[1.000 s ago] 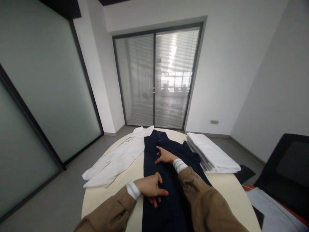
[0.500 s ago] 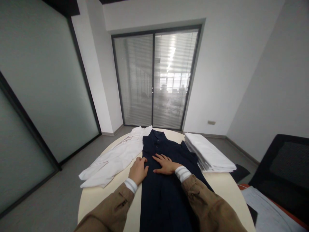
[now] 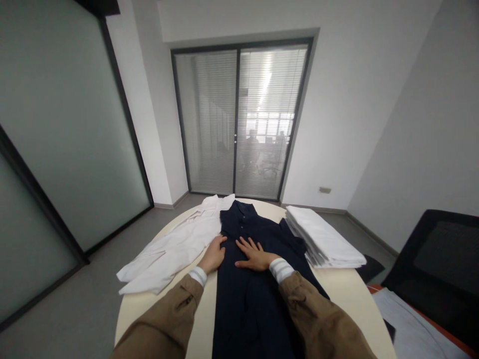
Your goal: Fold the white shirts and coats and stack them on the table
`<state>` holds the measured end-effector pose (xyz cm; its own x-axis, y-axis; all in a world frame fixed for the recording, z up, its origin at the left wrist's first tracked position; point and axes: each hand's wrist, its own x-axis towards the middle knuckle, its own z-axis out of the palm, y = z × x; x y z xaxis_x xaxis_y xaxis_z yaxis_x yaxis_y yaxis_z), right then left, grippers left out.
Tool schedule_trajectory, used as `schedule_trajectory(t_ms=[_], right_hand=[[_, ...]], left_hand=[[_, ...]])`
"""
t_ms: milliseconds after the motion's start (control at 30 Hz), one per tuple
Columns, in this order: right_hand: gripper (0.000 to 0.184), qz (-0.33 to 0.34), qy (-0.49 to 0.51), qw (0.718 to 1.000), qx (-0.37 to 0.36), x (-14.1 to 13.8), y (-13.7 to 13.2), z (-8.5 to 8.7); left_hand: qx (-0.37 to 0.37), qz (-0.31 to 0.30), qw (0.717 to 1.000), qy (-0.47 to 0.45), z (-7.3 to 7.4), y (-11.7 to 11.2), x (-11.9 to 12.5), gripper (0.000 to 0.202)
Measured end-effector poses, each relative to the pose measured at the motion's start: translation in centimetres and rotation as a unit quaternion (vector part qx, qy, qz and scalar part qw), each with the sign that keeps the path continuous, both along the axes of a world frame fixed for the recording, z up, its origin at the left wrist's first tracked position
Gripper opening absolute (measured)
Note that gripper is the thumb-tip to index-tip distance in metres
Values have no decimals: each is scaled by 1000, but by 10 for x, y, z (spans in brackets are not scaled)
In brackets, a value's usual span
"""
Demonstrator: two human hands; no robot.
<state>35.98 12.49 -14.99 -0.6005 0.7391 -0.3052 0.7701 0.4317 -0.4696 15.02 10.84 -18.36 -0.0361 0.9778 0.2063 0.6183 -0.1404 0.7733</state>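
A dark navy polo shirt (image 3: 250,294) with a buttoned collar lies lengthwise over the round table, its left side drawn into a straight edge. At that edge, below the collar, my left hand (image 3: 213,254) is closed with its fingers bent on the fabric; its fingertips are partly hidden. My right hand (image 3: 255,255) lies flat on the shirt's chest, palm down with fingers spread. A white garment (image 3: 175,249) is laid out to the left, against the navy shirt's collar end. On the right, folded white cloth (image 3: 324,237) sits in a stack beside the navy sleeve.
The cream round tabletop (image 3: 350,294) carries all the clothes. A black mesh chair (image 3: 441,254) stands at the right, with pale grey cloth (image 3: 411,324) near it. Behind the table are a glass door with blinds (image 3: 239,124) and a frosted glass panel (image 3: 75,124).
My left hand has slid slightly left and up along the shirt's edge, its thumb drawn in toward the fingers. My right hand stays flat, fingers a little more spread. The view has shifted slightly.
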Motion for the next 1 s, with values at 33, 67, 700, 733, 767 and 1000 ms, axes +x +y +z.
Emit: schedule_trajectory(t_ms=[33,67,700,733,767,1000], right_hand=[[97,-3,0,1000,2,-2,2,-1],[97,-6,-2,1000,3,-4,4,-1],[95,-81,-19,995,52,-28,50,-11],[92,-89,-12,994,67,-28,52,-14],[90,-96,-6,992,81,-29,54,-16],[68,-82,27,989,118,-21,41,-10]], left_hand=[[8,-8,1000,-4,-1,2,0,49],[15,-20,1000,-7,-3,5,-1,52],[94,-123,985,79,5,-2,-17,51],[105,-139,979,103,8,-7,-18,47],[107,-162,973,124,11,-11,-18,42],[22,-317,921,225,19,-35,-16,82]])
